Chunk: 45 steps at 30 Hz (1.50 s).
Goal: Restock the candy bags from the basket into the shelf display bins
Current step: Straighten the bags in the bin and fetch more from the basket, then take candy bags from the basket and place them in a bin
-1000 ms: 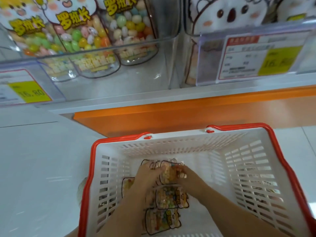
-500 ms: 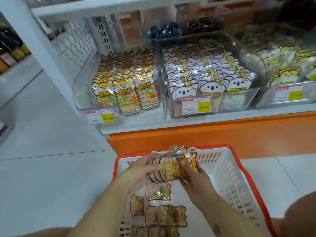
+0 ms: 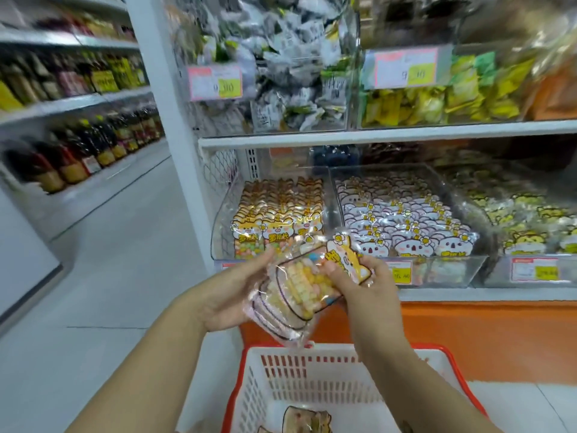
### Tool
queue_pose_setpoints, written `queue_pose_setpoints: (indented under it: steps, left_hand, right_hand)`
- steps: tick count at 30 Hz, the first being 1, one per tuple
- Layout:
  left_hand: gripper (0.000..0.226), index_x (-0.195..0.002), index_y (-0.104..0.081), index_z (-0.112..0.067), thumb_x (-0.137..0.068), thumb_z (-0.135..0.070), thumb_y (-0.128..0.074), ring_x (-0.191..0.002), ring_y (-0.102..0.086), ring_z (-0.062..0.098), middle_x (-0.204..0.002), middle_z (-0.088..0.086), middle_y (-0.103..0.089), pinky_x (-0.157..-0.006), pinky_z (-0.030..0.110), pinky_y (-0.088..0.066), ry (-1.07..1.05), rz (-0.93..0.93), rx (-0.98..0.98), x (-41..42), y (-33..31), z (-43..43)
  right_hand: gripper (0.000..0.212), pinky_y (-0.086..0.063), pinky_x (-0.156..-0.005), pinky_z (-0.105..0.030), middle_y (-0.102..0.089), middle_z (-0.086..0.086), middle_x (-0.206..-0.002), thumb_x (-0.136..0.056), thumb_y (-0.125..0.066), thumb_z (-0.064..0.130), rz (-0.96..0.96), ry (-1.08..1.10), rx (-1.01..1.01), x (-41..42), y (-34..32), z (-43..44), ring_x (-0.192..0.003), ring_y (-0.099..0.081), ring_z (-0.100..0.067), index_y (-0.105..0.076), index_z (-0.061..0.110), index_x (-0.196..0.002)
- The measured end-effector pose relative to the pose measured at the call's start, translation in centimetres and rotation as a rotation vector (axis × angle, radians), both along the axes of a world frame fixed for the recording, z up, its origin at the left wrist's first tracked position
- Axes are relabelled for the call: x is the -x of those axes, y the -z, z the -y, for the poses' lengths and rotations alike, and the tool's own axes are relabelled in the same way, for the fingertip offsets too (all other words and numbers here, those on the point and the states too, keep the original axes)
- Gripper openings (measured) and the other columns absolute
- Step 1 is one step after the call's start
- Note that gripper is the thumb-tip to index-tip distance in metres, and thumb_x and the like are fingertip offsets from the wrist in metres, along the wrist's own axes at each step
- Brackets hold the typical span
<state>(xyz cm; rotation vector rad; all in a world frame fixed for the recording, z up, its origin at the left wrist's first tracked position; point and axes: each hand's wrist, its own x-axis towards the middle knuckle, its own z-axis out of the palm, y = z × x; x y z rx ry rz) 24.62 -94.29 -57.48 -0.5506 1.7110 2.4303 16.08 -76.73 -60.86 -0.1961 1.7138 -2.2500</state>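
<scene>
A small stack of candy bags (image 3: 296, 285), clear with yellow cartoon tops, is held above the white, red-rimmed basket (image 3: 315, 367). My left hand (image 3: 231, 295) cups the stack from the left and underneath. My right hand (image 3: 365, 285) grips its right end, thumb on the top bag. More candy bags (image 3: 307, 420) lie in the basket bottom. Just behind the stack, the clear display bin (image 3: 274, 217) on the low shelf holds rows of matching orange-topped bags.
A second bin (image 3: 402, 220) of white koala-topped bags sits to the right, then a third bin (image 3: 530, 226) of yellow ones. An upper shelf (image 3: 374, 135) carries bins of wrapped sweets. An orange plinth (image 3: 468, 339) runs below. Bottle shelves (image 3: 78, 135) line the aisle at left.
Both hands lifted the stack of bags out of the basket and up toward the bins. My view tilted up from the basket to the shelves.
</scene>
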Motion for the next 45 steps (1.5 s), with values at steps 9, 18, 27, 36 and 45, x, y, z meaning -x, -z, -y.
queue_pose_setpoints:
  steps: [9, 18, 27, 36, 45]
  left_hand:
    - [0.054, -0.121, -0.072, -0.013, -0.092, -0.052, -0.049, -0.108, -0.07, 0.031, -0.122, 0.015, -0.07, -0.086, 0.046, -0.059, -0.226, -0.063, -0.164, 1.1, -0.2, 2.7]
    - [0.027, -0.123, -0.062, -0.005, -0.098, -0.007, -0.054, -0.1, -0.073, 0.032, -0.112, 0.017, -0.073, -0.081, 0.049, -0.061, -0.542, -0.155, -0.08, 0.3, 0.5, 5.9]
    - [0.025, -0.119, -0.053, -0.025, -0.1, -0.008, -0.053, -0.078, -0.057, -0.009, -0.096, -0.019, -0.062, -0.056, -0.001, -0.039, -0.812, -0.124, 0.892, -4.0, -0.5, 6.2]
    - [0.027, -0.118, -0.057, -0.028, -0.099, -0.009, -0.054, -0.093, -0.063, -0.003, -0.105, -0.018, -0.067, -0.054, 0.004, -0.044, -0.929, -0.113, 0.751, -3.8, -0.7, 7.4]
    - [0.026, -0.119, -0.057, -0.023, -0.1, -0.007, -0.052, -0.091, -0.064, 0.001, -0.108, -0.012, -0.068, -0.054, 0.002, -0.044, -0.909, -0.127, 0.774, -3.5, -0.4, 7.8]
  right_hand:
    - [0.041, -0.059, -0.082, -0.052, -0.073, -0.005, -0.102, -0.065, -0.088, 0.035, -0.215, -0.077, -0.117, 5.3, -3.2, 6.2, -0.089, -0.074, -0.025, -0.063, 0.034, -0.097]
    - [0.028, -0.06, -0.078, -0.041, -0.073, -0.012, -0.101, -0.083, -0.079, 0.018, -0.083, 0.022, 0.1, 8.0, -3.7, 11.1, -0.086, -0.074, -0.024, -0.06, 0.024, -0.103]
    - [0.013, -0.056, -0.087, -0.04, -0.069, 0.004, -0.094, -0.085, -0.073, 0.015, -0.47, -0.031, -0.295, 10.5, -1.8, 13.7, -0.092, -0.068, -0.02, -0.068, 0.022, -0.095]
    - [0.022, -0.052, -0.074, -0.031, -0.063, 0.018, -0.084, -0.084, -0.075, 0.031, -0.799, -0.253, -0.914, 10.1, 0.9, 18.7, -0.08, -0.059, -0.009, -0.059, 0.038, -0.071]
    - [0.017, -0.052, -0.069, -0.028, -0.071, 0.011, -0.084, -0.09, -0.058, 0.02, -0.906, -0.379, -1.025, 11.1, 1.4, 19.4, -0.081, -0.065, -0.013, -0.067, 0.03, -0.079]
